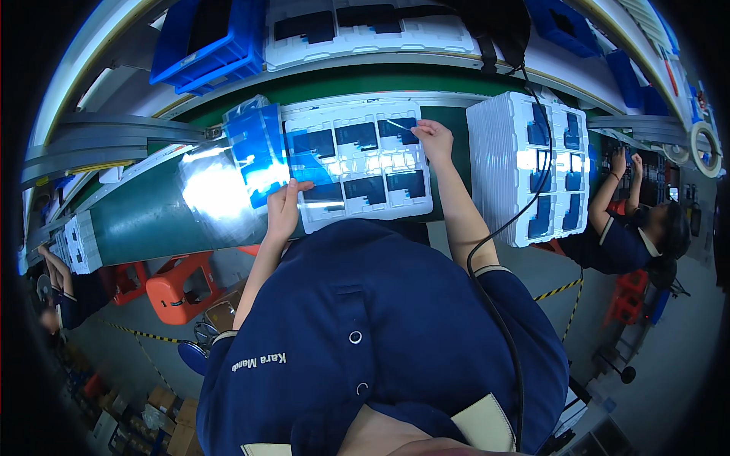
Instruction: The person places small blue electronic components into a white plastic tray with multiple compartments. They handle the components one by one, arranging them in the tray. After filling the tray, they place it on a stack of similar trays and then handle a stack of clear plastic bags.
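A white plastic tray (380, 163) lies on the green bench in front of me, with several dark flat rectangular parts (363, 189) in its pockets. My right hand (436, 142) is at the tray's far right corner, fingers pinched on a thin pale stick-like piece (398, 125) that reaches over a dark part. At the tray's left side, my left hand (283, 210) grips the edge of a blue translucent film (309, 169) between thumb and fingers. That film reaches over the tray's left parts. More blue film sheets (258, 152) lie left of the tray, beside glaring clear plastic.
A tall stack of white trays (498, 167) stands to the right, dark parts in its top tray. Beyond the bench are a blue bin (209, 45) and another filled tray (441, 32). A black cable (498, 304) hangs across my right side. Co-workers sit at both sides.
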`<state>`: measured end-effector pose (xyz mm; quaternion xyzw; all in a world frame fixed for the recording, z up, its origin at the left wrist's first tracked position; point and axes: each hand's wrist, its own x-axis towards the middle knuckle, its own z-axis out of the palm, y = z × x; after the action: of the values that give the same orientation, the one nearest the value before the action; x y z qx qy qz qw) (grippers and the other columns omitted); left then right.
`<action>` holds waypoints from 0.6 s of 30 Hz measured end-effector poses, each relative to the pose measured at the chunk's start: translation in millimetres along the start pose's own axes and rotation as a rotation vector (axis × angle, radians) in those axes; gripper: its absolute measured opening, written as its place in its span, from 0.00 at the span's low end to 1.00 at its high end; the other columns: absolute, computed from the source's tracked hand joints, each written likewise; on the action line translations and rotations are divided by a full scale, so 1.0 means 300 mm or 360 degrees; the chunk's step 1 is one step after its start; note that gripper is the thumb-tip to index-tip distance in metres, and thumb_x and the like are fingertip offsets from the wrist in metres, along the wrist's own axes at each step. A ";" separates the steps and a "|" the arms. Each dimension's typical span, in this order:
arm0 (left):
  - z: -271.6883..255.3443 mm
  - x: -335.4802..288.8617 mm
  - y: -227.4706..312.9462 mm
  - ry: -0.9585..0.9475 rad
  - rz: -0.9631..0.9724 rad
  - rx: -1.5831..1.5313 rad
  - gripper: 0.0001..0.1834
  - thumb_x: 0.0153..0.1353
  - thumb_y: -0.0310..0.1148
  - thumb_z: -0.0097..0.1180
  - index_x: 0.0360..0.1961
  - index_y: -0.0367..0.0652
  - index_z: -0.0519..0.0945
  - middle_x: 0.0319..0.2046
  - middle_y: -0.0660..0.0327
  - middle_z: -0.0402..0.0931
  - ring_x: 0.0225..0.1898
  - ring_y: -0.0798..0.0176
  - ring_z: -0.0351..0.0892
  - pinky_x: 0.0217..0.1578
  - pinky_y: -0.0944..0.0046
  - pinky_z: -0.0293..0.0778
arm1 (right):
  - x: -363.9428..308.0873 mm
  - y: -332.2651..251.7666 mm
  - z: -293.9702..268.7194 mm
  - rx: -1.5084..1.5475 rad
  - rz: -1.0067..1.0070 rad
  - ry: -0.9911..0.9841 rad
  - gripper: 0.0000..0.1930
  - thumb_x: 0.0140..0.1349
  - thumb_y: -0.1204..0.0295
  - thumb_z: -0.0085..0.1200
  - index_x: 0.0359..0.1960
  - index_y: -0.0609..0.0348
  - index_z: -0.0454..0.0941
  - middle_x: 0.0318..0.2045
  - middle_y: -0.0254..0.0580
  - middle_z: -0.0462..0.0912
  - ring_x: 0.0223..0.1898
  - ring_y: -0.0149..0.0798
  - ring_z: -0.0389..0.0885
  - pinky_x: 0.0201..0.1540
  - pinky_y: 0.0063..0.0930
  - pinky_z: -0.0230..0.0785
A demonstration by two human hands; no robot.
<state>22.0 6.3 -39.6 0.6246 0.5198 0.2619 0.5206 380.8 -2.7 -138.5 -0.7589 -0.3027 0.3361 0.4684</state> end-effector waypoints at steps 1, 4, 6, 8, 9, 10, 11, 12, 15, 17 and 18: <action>-0.001 0.001 -0.001 -0.0002 -0.0003 0.0007 0.28 0.70 0.44 0.35 0.35 0.30 0.82 0.34 0.49 0.81 0.38 0.60 0.79 0.45 0.65 0.69 | 0.001 0.003 0.000 0.0017 0.0005 0.0007 0.13 0.49 0.79 0.63 0.38 0.66 0.79 0.29 0.38 0.83 0.30 0.25 0.79 0.34 0.16 0.70; -0.002 0.001 -0.004 -0.0009 -0.0011 0.0024 0.28 0.70 0.45 0.35 0.35 0.30 0.82 0.34 0.50 0.81 0.38 0.60 0.79 0.45 0.66 0.69 | 0.004 0.012 0.002 0.0043 0.0006 0.0018 0.12 0.49 0.79 0.63 0.37 0.66 0.79 0.29 0.38 0.83 0.30 0.24 0.78 0.34 0.16 0.70; -0.002 0.001 -0.007 -0.0012 -0.0018 0.0032 0.28 0.70 0.45 0.36 0.35 0.31 0.82 0.34 0.50 0.81 0.38 0.60 0.79 0.45 0.66 0.69 | 0.002 0.012 0.003 0.0029 -0.0014 0.0012 0.12 0.49 0.79 0.63 0.37 0.66 0.79 0.29 0.38 0.83 0.30 0.24 0.78 0.34 0.16 0.70; -0.001 0.002 -0.010 -0.0007 -0.0026 0.0031 0.28 0.70 0.45 0.36 0.35 0.31 0.82 0.34 0.50 0.81 0.38 0.61 0.79 0.45 0.66 0.69 | 0.009 0.026 0.004 0.0029 -0.0035 0.0036 0.12 0.48 0.78 0.63 0.36 0.66 0.80 0.28 0.40 0.84 0.29 0.27 0.80 0.35 0.19 0.71; -0.001 0.002 -0.011 -0.0004 -0.0030 0.0031 0.28 0.70 0.45 0.36 0.35 0.31 0.82 0.34 0.50 0.81 0.38 0.61 0.79 0.45 0.66 0.69 | 0.011 0.033 0.005 0.0029 -0.0046 0.0047 0.12 0.47 0.77 0.64 0.36 0.65 0.81 0.28 0.41 0.84 0.29 0.28 0.80 0.35 0.20 0.72; -0.002 0.002 -0.014 -0.0007 -0.0025 0.0036 0.28 0.70 0.45 0.36 0.35 0.31 0.82 0.34 0.50 0.81 0.38 0.61 0.79 0.45 0.66 0.69 | 0.012 0.036 0.007 0.0027 -0.0048 0.0046 0.12 0.48 0.77 0.64 0.36 0.65 0.81 0.28 0.41 0.84 0.29 0.28 0.81 0.35 0.20 0.72; -0.003 0.002 -0.017 -0.0011 -0.0021 0.0041 0.28 0.70 0.45 0.36 0.35 0.31 0.82 0.34 0.50 0.81 0.38 0.61 0.79 0.45 0.66 0.69 | 0.013 0.039 0.008 0.0026 -0.0050 0.0045 0.12 0.48 0.77 0.64 0.35 0.65 0.81 0.28 0.41 0.84 0.29 0.28 0.81 0.35 0.21 0.72; -0.004 0.002 -0.019 -0.0015 -0.0016 0.0046 0.28 0.70 0.45 0.36 0.35 0.31 0.82 0.34 0.50 0.81 0.38 0.61 0.79 0.45 0.66 0.69 | 0.014 0.042 0.009 0.0024 -0.0052 0.0044 0.12 0.48 0.76 0.64 0.35 0.65 0.81 0.28 0.41 0.84 0.29 0.28 0.81 0.35 0.21 0.72; -0.003 0.000 -0.010 -0.0004 -0.0024 0.0039 0.28 0.70 0.45 0.36 0.35 0.31 0.82 0.34 0.51 0.81 0.38 0.61 0.79 0.45 0.66 0.69 | 0.008 0.034 0.013 -0.0047 -0.0089 0.0079 0.12 0.47 0.76 0.64 0.35 0.64 0.81 0.27 0.42 0.84 0.28 0.29 0.81 0.35 0.21 0.72; -0.003 0.001 -0.005 -0.0002 -0.0011 0.0041 0.27 0.69 0.45 0.37 0.35 0.32 0.82 0.34 0.51 0.81 0.38 0.61 0.79 0.44 0.66 0.69 | 0.008 0.038 0.013 -0.0100 -0.0134 0.0100 0.11 0.47 0.76 0.63 0.34 0.64 0.81 0.27 0.42 0.84 0.28 0.30 0.81 0.35 0.21 0.73; -0.003 0.002 -0.003 -0.0003 -0.0004 0.0042 0.27 0.69 0.44 0.37 0.35 0.32 0.82 0.34 0.51 0.81 0.38 0.61 0.79 0.44 0.66 0.69 | 0.008 0.039 0.012 -0.0127 -0.0156 0.0112 0.11 0.46 0.76 0.63 0.34 0.64 0.81 0.27 0.42 0.84 0.28 0.31 0.82 0.35 0.21 0.73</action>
<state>21.2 7.0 -40.2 0.6311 0.5236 0.2536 0.5131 380.9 -3.5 -151.1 -0.7726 -0.3361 0.2735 0.4640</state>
